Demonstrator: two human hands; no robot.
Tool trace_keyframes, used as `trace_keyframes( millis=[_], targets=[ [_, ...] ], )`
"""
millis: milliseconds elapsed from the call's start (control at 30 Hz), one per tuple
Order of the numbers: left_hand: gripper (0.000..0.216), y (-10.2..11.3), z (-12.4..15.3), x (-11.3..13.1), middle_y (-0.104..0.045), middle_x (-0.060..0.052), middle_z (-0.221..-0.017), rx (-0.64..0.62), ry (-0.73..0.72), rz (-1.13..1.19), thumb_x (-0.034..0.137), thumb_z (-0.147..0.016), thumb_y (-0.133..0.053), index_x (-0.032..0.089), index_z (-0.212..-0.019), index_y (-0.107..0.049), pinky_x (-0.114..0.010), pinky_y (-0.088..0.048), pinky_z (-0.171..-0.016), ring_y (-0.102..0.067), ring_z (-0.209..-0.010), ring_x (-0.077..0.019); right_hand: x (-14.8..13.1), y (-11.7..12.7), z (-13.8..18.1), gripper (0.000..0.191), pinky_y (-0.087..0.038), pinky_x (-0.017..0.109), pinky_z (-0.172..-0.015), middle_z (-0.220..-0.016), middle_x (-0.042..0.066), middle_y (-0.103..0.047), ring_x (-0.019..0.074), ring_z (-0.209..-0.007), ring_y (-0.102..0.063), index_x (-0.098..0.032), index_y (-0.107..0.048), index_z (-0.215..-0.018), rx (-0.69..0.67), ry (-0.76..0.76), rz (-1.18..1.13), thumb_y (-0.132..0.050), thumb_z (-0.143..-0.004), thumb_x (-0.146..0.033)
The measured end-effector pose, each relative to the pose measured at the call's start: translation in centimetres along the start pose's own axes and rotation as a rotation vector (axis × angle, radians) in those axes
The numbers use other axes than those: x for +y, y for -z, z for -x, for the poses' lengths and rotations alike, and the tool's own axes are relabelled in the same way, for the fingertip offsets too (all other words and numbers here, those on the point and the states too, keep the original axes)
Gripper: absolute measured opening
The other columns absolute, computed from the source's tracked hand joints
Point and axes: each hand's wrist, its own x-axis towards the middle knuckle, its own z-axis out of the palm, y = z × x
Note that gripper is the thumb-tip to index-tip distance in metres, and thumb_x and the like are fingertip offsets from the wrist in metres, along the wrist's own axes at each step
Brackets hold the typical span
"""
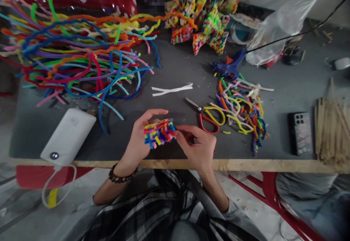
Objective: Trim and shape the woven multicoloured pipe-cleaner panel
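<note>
My left hand [140,133] holds a small woven piece of multicoloured pipe cleaners [159,133] above the table's front edge. Its index finger stretches out behind the piece, while the other fingers are partly hidden under it. At the right side of the same piece, my right hand [197,144] pinches its edge between thumb and fingertips, by a dark blue strand. Just beyond the right hand lie scissors [203,112] with one red and one yellow handle, blades pointing away to the left. Two white strips [171,89] lie crossed further back.
Long pipe cleaners [90,58] are heaped at the back left, short cut ones [243,109] to the right. Finished woven shapes [205,18] stand at the back near a blue glue gun [229,66]. A power bank [68,137], a phone [300,133] and wooden sticks [332,128] lie near the front.
</note>
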Motion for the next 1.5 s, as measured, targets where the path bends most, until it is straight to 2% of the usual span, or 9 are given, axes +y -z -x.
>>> trace_keyframes(
  millis=[100,367,533,667,867,967,1167,1367,1500],
  targets=[
    [0.055,-0.1,-0.1,-0.1,-0.076,-0.005,-0.120,0.049,-0.018,-0.023,0.035,-0.078,-0.094,0.026,-0.127,-0.071,-0.027,-0.062,-0.068,-0.074,-0.084,-0.0169,-0.1,-0.1,0.1,0.012,-0.052,0.028,-0.063,-0.067,-0.004,-0.071,0.0114,-0.056,-0.058,-0.026,-0.087,-0.098,0.003,0.002,0.015,-0.077,-0.092,-0.028],
    [0.061,-0.1,-0.2,0.0,-0.077,-0.003,-0.112,0.089,-0.018,-0.110,0.035,-0.080,-0.092,0.028,-0.134,-0.067,-0.031,-0.064,-0.072,-0.074,-0.083,-0.0180,-0.4,-0.4,0.5,0.016,-0.049,0.025,-0.057,-0.065,-0.005,-0.068,0.0108,-0.055,-0.056,-0.026,-0.087,-0.106,-0.007,-0.047,-0.085,-0.076,-0.094,-0.027],
    [0.062,-0.2,0.1,-0.1,-0.077,0.000,-0.099,0.074,-0.002,-0.078,0.032,-0.081,-0.090,0.029,-0.136,-0.064,-0.029,-0.061,-0.062,-0.072,-0.072,-0.0163,-0.2,-0.8,0.7,0.017,-0.050,0.026,-0.058,-0.063,-0.004,-0.067,0.0107,-0.054,-0.056,-0.023,-0.087,-0.105,-0.001,0.107,-0.020,-0.073,-0.096,-0.023],
    [0.062,-0.2,0.0,-0.4,-0.077,-0.002,-0.107,0.079,0.015,-0.026,0.029,-0.079,-0.091,0.028,-0.135,-0.065,-0.025,-0.060,-0.059,-0.071,-0.071,-0.0138,-0.2,-1.0,0.5,0.018,-0.052,0.028,-0.061,-0.067,-0.001,-0.074,0.0121,-0.056,-0.059,-0.024,-0.087,-0.097,-0.003,0.207,0.052,-0.069,-0.098,-0.023],
    [0.053,-0.2,-0.3,-1.3,-0.078,-0.007,-0.115,0.053,0.097,0.042,0.034,-0.086,-0.089,0.022,-0.133,-0.068,-0.037,-0.068,-0.082,-0.078,-0.099,-0.0245,-0.2,0.1,-0.5,0.019,-0.051,0.027,-0.060,-0.081,0.001,-0.081,0.0134,-0.062,-0.064,-0.024,-0.087,-0.102,-0.014,-0.073,-0.090,-0.072,-0.099,-0.035],
    [0.045,-0.2,-0.3,-1.4,-0.079,-0.007,-0.117,0.032,0.098,0.059,0.035,-0.090,-0.086,0.022,-0.130,-0.071,-0.039,-0.068,-0.089,-0.078,-0.104,-0.0254,0.0,0.3,-1.0,0.019,-0.050,0.026,-0.060,-0.077,0.001,-0.079,0.0135,-0.062,-0.064,-0.023,-0.088,-0.097,-0.010,-0.136,-0.121,-0.074,-0.097,-0.036],
    [0.041,-0.3,-0.2,-0.4,-0.078,-0.007,-0.119,-0.009,0.059,-0.067,0.038,-0.093,-0.082,0.022,-0.130,-0.073,-0.038,-0.067,-0.087,-0.076,-0.104,-0.0242,0.7,0.2,-1.4,0.021,-0.047,0.027,-0.060,-0.077,0.002,-0.079,0.0144,-0.064,-0.062,-0.021,-0.088,-0.095,-0.101,-0.202,-0.197,-0.076,-0.094,-0.039],
    [0.031,-0.3,-0.3,0.2,-0.073,-0.007,-0.133,-0.077,-0.032,-0.328,0.031,-0.097,-0.074,0.024,-0.127,-0.074,-0.037,-0.062,-0.100,-0.071,-0.122,-0.0252,1.6,0.8,-1.8,0.027,-0.040,0.025,-0.057,-0.072,0.001,-0.074,0.0130,-0.063,-0.055,-0.019,-0.087,-0.091,-0.213,-0.269,-0.257,-0.076,-0.095,-0.043],
    [0.034,-0.3,-0.2,0.0,-0.075,-0.006,-0.126,-0.105,-0.015,-0.291,0.032,-0.095,-0.077,0.025,-0.128,-0.073,-0.034,-0.066,-0.086,-0.076,-0.107,-0.0238,2.2,1.1,-1.8,0.025,-0.039,0.025,-0.055,-0.072,0.002,-0.073,0.0127,-0.061,-0.052,-0.018,-0.086,-0.090,-0.250,-0.286,-0.288,-0.079,-0.091,-0.043]
  ],
)
